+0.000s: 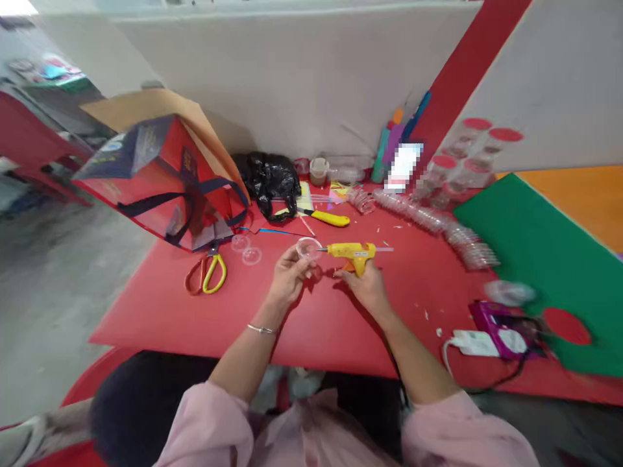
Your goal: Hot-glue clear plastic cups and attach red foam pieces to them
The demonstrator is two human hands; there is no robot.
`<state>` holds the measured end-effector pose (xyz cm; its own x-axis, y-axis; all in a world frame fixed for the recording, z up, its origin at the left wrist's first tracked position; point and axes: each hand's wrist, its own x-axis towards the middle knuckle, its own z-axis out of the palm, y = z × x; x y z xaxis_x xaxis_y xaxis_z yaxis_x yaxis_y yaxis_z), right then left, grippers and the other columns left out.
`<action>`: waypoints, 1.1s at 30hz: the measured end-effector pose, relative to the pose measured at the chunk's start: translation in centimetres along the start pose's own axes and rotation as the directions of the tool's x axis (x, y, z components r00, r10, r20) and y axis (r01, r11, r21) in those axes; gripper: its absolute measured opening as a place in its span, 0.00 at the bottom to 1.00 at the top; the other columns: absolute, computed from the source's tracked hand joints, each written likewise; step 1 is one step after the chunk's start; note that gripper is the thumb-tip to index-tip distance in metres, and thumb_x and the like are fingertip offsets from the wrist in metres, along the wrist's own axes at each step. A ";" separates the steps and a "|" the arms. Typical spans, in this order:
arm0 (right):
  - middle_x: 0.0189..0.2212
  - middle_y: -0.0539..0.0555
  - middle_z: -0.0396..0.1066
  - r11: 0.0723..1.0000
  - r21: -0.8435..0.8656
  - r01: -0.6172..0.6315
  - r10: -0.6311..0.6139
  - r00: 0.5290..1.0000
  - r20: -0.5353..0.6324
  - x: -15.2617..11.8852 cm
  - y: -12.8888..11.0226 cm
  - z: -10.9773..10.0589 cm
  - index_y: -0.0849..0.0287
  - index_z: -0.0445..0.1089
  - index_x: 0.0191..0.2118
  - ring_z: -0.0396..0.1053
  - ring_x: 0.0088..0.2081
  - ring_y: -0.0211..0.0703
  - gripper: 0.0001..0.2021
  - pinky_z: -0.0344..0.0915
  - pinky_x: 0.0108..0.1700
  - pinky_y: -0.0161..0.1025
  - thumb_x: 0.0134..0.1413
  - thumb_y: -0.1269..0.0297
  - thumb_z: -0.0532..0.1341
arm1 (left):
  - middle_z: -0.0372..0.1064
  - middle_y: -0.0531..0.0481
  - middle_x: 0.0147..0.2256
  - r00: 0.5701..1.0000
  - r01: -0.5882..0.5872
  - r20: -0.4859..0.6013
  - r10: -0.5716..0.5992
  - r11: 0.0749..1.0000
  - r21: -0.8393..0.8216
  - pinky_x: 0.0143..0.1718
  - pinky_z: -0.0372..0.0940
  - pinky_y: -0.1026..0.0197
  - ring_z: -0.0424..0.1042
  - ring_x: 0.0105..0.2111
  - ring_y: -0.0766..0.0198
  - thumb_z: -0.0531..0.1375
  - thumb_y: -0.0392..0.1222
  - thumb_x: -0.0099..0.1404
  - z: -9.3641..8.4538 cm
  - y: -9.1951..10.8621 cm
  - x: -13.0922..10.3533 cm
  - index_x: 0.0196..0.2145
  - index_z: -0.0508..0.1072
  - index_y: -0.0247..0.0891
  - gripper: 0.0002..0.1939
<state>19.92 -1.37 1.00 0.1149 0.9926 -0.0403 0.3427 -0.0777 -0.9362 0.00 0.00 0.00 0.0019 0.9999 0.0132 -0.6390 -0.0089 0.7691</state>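
Note:
My left hand [288, 275] pinches a small clear plastic cup or lid [308, 248] by its edge, its round rim facing up. In my right hand [367, 285] is a yellow hot glue gun [348, 250], gripped round the handle with fingers near the orange trigger. The gun's metal nozzle points left and reaches the cup's rim; whether it touches cannot be made out. A clear glue stick [384, 249] pokes out of the gun's back. Two clear domed plastic lids [251, 255] lie to the left of my left hand.
Scissors [207, 272] with red and yellow handles lie on the red table [160, 305]. A yellow cutter [331, 218], a black plastic bag [270, 185] and a red bag [170, 175] sit behind. Stacked clear cups [438, 220], a power strip [476, 343] and a green board [530, 246] are at right.

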 end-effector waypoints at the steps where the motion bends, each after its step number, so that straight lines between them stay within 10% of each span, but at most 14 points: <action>1: 0.30 0.54 0.80 1.000 -0.003 0.005 -0.005 1.000 -0.008 0.0 0.0 0.0 0.56 0.67 0.39 0.79 0.31 0.50 0.22 0.70 0.29 0.38 0.45 0.49 0.72 | 0.78 0.46 0.45 1.000 -0.001 -0.005 0.001 1.000 0.003 0.21 0.66 0.73 0.74 0.28 0.72 0.76 0.41 0.52 0.0 0.0 0.0 0.44 0.79 0.37 0.21; 33: 0.29 0.52 0.78 0.998 -0.067 0.009 -0.013 0.998 -0.057 0.2 1.1 -0.3 0.56 0.66 0.40 0.77 0.31 0.50 0.30 0.68 0.30 0.41 0.41 0.39 0.73 | 0.78 0.45 0.40 0.975 0.196 0.117 -0.190 0.980 -0.045 0.21 0.62 0.71 0.71 0.26 0.72 0.78 0.45 0.48 0.2 1.2 -1.0 0.48 0.79 0.37 0.29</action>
<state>20.58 -1.32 0.10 0.1640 0.9864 -0.0084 0.4052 -0.0751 -0.9112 -0.58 -0.97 1.07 0.2131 0.9753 -0.0585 -0.6604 0.1878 0.7271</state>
